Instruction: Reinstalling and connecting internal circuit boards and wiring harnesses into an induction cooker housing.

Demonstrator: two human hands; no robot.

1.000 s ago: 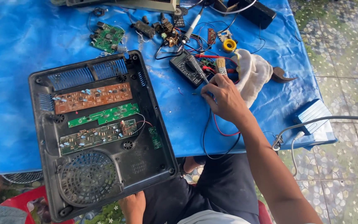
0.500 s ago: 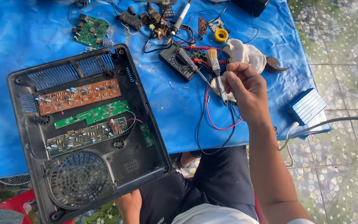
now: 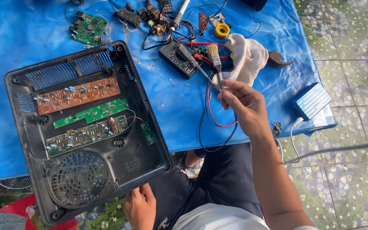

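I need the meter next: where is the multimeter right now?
In the head view, the black multimeter lies on the blue sheet at top centre, just left of the brush in the right hand.

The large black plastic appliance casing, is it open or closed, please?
Open: the black plastic casing lies with its brown and green circuit boards exposed.

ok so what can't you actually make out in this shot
Head view only:
- Brush handle end: hidden inside the right hand.
- Left hand: partly cut off by the bottom edge, at the black casing rim.
- Circuit board parts: too small.
- Multimeter dial setting: too small.
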